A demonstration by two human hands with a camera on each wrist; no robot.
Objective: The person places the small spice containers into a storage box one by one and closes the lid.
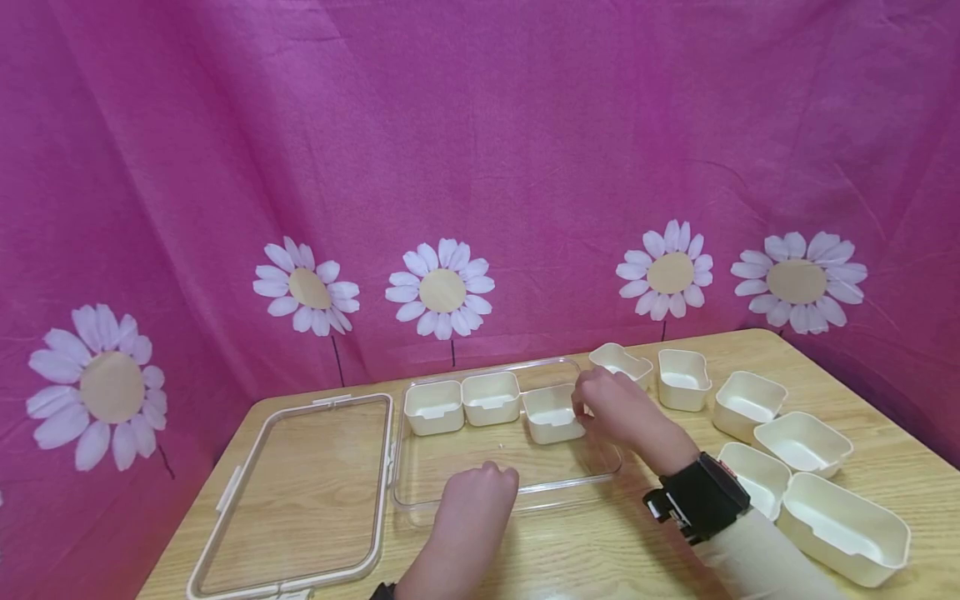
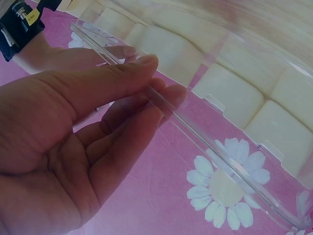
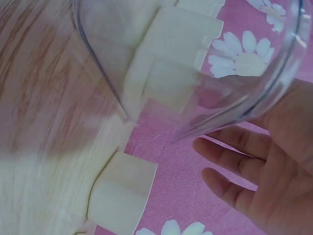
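A clear rectangular box (image 1: pixel 551 492) stands on the table, with two cream bins (image 1: pixel 433 408) (image 1: pixel 491 398) side by side in its back left. A third cream bin (image 1: pixel 553 414), slightly tilted, is at the back right inside the box. My right hand (image 1: pixel 618 408) pinches this bin at its right rim; in the right wrist view its thumb shows through the clear wall and the lower fingers (image 3: pixel 230 156) extend outside. At the front of the box, my left hand (image 2: pixel 88 132) pinches the clear rim (image 2: pixel 215 149) between thumb and fingertips.
A clear lid (image 1: pixel 382 483) with a cream frame and side clips lies left of the box. Several more cream bins (image 1: pixel 682 379) (image 1: pixel 843 525) curve along the right side of the wooden table (image 1: pixel 555 558). A pink cloth (image 1: pixel 525 167) with daisies hangs behind.
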